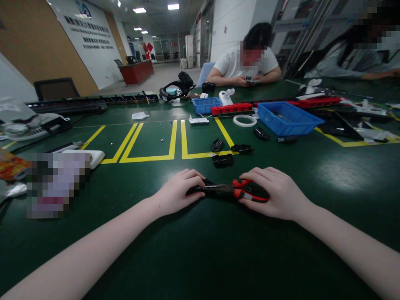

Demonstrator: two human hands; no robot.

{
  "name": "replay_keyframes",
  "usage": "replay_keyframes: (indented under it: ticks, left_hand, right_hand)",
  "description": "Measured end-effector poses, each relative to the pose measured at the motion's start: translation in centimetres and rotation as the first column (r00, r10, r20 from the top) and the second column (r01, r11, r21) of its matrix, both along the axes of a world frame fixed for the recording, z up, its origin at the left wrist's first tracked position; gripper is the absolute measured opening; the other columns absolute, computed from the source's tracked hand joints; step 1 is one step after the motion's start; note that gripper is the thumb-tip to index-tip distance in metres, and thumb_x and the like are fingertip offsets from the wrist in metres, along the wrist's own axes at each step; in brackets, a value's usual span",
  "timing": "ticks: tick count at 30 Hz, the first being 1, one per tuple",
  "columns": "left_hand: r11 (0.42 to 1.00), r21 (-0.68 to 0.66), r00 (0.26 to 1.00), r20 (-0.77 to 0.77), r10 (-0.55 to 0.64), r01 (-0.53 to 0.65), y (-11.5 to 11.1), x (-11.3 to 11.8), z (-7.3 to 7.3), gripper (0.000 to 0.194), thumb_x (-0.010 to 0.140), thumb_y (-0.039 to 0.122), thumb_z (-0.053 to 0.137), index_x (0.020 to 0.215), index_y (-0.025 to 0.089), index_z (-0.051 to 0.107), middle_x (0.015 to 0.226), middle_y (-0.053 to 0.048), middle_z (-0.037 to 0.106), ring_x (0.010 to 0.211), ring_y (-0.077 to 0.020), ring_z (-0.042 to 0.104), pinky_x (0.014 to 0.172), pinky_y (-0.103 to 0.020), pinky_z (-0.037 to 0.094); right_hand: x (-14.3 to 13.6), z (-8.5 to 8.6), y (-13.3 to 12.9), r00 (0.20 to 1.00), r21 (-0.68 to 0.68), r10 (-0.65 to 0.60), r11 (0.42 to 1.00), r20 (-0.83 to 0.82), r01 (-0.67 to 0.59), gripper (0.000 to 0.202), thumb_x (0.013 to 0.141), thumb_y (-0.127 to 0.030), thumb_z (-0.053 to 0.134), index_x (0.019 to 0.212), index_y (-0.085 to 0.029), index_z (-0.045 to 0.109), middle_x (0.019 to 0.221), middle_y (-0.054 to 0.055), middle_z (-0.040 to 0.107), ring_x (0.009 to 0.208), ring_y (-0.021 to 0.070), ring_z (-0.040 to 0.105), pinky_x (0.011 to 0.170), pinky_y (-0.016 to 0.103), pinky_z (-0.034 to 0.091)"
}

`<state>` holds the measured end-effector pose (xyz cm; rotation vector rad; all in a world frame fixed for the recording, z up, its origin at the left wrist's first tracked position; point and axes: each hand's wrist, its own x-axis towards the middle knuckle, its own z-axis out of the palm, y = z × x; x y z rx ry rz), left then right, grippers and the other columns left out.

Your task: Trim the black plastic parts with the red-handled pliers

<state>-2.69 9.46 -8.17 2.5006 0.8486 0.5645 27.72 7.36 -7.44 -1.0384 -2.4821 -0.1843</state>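
My right hand is closed around the red-and-black handles of a pair of pliers, whose jaws point left. My left hand grips a small black part at the jaws' end; the fingers hide much of it, and I cannot tell its kind. Just beyond the pliers lie several similar dark bundles, among them a black bundle and another black bundle on the green table.
Yellow tape marks boxes on the table. Farther back stand a blue bin, a smaller blue bin and a white ring. A white block lies at left. Two people sit across the table.
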Motion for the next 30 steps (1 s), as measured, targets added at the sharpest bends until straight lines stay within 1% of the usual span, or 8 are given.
replay_keyframes:
  ticks: [5, 12, 16, 21, 30]
  left_hand:
    - [1.0, -0.013, 1.0, 0.0, 0.002, -0.002, -0.04, -0.02, 0.04, 0.012, 0.092, 0.02, 0.064, 0.103, 0.02, 0.062, 0.121, -0.007, 0.062, 0.11, -0.024, 0.057, 0.094, -0.044, 0.052]
    - [1.0, -0.02, 1.0, 0.007, -0.012, 0.012, -0.23, -0.01, 0.46, 0.015, 0.09, 0.024, 0.066, 0.104, 0.021, 0.062, 0.121, -0.007, 0.062, 0.109, -0.0247, 0.058, 0.094, -0.044, 0.051]
    - [1.0, -0.019, 1.0, 0.005, -0.007, 0.007, -0.17, -0.01, 0.35, 0.015, 0.091, 0.021, 0.063, 0.106, 0.021, 0.062, 0.121, -0.008, 0.062, 0.11, -0.025, 0.058, 0.094, -0.045, 0.052]
    - [1.0, -0.016, 1.0, -0.007, -0.006, 0.006, -0.14, -0.03, 0.22, 0.014, 0.091, 0.021, 0.064, 0.105, 0.021, 0.062, 0.121, -0.007, 0.062, 0.11, -0.0246, 0.057, 0.093, -0.045, 0.052]
    - [1.0, -0.013, 1.0, 0.009, -0.005, 0.005, -0.11, -0.09, 0.07, 0.012, 0.091, 0.021, 0.066, 0.103, 0.021, 0.063, 0.12, -0.006, 0.062, 0.109, -0.0237, 0.058, 0.092, -0.043, 0.053]
  right_hand:
    - [0.6, -0.32, 0.29, 1.0, 0.01, 0.021, 1.0, 0.015, -0.021, 0.04, 0.081, -0.047, 0.066, 0.109, -0.019, 0.063, 0.097, 0.009, 0.072, 0.077, 0.0209, 0.065, 0.07, 0.036, 0.048]
    - [0.28, 0.13, 0.19, 0.999, 0.027, 0.026, 0.999, 0.028, -0.027, 0.037, 0.081, -0.046, 0.066, 0.106, -0.019, 0.063, 0.094, 0.009, 0.072, 0.074, 0.0205, 0.065, 0.068, 0.035, 0.049]
    - [0.55, -0.26, 0.31, 1.0, 0.017, 0.017, 1.0, -0.004, -0.017, 0.039, 0.079, -0.045, 0.068, 0.108, -0.02, 0.064, 0.097, 0.009, 0.073, 0.077, 0.0212, 0.066, 0.07, 0.036, 0.049]
    - [0.94, -0.61, 0.45, 1.0, 0.028, 0.017, 0.999, -0.02, -0.016, 0.04, 0.078, -0.045, 0.068, 0.11, -0.021, 0.063, 0.099, 0.009, 0.072, 0.081, 0.0228, 0.067, 0.073, 0.038, 0.05]
    - [0.66, -0.34, 0.13, 1.0, 0.01, 0.016, 1.0, -0.02, -0.015, 0.038, 0.08, -0.044, 0.067, 0.109, -0.02, 0.061, 0.095, 0.008, 0.071, 0.073, 0.0197, 0.063, 0.067, 0.035, 0.049]
